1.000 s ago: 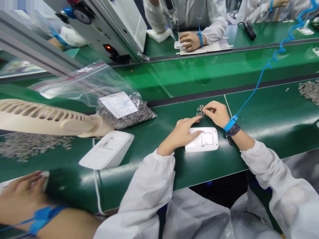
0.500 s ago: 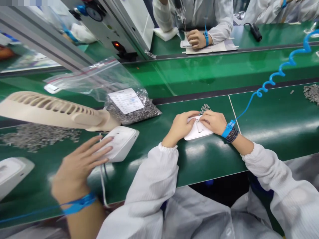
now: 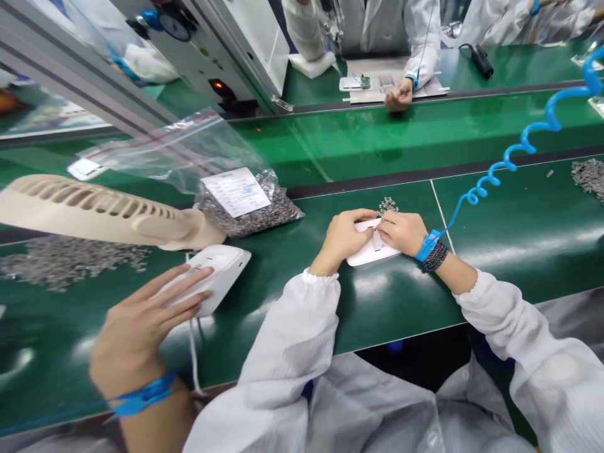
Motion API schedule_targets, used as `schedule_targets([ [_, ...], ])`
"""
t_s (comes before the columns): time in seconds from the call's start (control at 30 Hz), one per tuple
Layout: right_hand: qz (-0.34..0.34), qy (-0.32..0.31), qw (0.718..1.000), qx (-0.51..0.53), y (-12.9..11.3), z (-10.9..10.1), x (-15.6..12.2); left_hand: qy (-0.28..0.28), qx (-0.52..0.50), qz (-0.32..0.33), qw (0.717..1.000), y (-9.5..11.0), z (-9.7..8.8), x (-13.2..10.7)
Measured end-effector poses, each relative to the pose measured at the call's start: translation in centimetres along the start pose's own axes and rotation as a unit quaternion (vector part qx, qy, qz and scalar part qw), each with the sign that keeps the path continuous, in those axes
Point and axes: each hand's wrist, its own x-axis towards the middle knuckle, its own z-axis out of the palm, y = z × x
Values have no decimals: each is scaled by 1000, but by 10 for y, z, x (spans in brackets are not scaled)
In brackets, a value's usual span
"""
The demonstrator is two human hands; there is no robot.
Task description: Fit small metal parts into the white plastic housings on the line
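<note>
Both my hands are on a white plastic casing (image 3: 372, 251) lying on the green belt, and it is mostly hidden by my fingers. My left hand (image 3: 342, 242) grips its near left side. My right hand (image 3: 401, 233), with a blue wrist strap and a beaded bracelet, presses on its right part. Just beyond my fingers lies a small heap of metal parts (image 3: 387, 205). A co-worker's hand (image 3: 146, 321) rests on another white casing (image 3: 214, 277) at the lower left.
A clear bag of metal parts (image 3: 250, 207) and a cream vented plastic housing (image 3: 89, 211) lie to the left, beside a loose pile of parts (image 3: 70, 264). Another pile (image 3: 589, 177) sits at the right. My blue coiled strap cord (image 3: 514, 151) crosses the belt.
My hands have closed in from the casing's edges and now grip it together. The casing has turned slightly. The co-worker's hand has moved up from the bottom left corner onto the other casing.
</note>
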Motion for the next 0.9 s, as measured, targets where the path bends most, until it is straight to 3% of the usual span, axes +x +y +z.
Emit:
schedule_targets([
  [0.53, -31, -81, 996, -10, -7, -15, 3, 19, -31, -55, 998, 4, 3, 1],
  [0.63, -31, -28, 998, 38, 0, -7, -1, 23, -37, -39, 998, -1, 4, 2],
  [0.7, -11, 41, 995, 92, 7, -1, -3, 38, -64, -16, 997, -7, 3, 2],
  [0.8, 60, 152, 973, 163, 21, 4, -2, 94, -103, 20, 990, -14, -7, 0],
  [0.9, 146, 199, 950, 190, 36, 5, 2, 108, -45, 77, 990, -13, -18, -10],
])
